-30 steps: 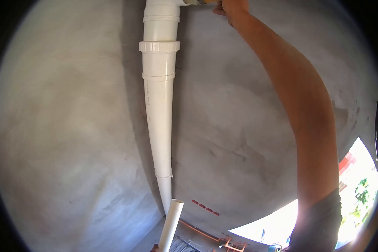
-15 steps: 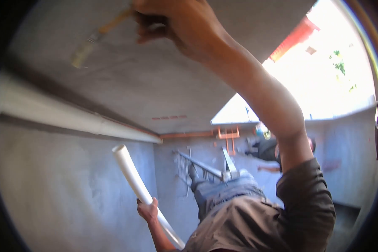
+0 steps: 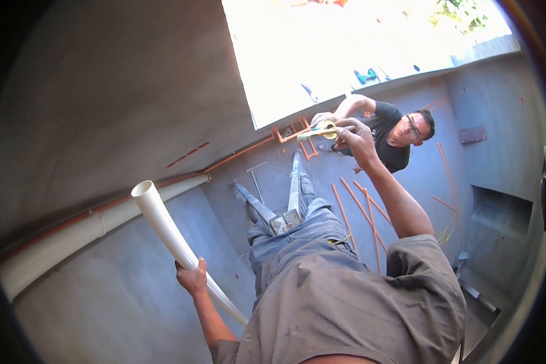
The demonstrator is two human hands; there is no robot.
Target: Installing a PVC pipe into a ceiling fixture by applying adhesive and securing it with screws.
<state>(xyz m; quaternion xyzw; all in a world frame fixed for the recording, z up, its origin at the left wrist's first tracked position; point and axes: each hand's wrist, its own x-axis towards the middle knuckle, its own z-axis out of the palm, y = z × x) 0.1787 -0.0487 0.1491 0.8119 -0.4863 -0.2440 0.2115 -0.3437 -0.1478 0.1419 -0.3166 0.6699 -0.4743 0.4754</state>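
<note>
My left hand (image 3: 192, 278) is wrapped around a long white plastic pipe (image 3: 167, 224), which slants up to the left with its open end on top. My right hand (image 3: 359, 142) is stretched out ahead, closed on the handle of a small brush (image 3: 314, 133) whose bristles point left. Just beyond the brush, a small open tin (image 3: 328, 126) is held up by a co-worker's hand (image 3: 323, 118). From this angle the brush overlaps the tin's lower edge; whether they touch I cannot tell.
A metal stepladder (image 3: 295, 185) stands between my legs. The co-worker (image 3: 394, 142) is on the floor below, beside several loose orange pipes (image 3: 370, 212). A thick white pipe (image 3: 60, 252) runs along the left wall. Tools, including a teal drill (image 3: 365, 76), lie on the bright opening's ledge.
My right hand has come down from the ceiling with the brush, over to the co-worker's tin. The view has turned, and my left hand still holds the white pipe.
</note>
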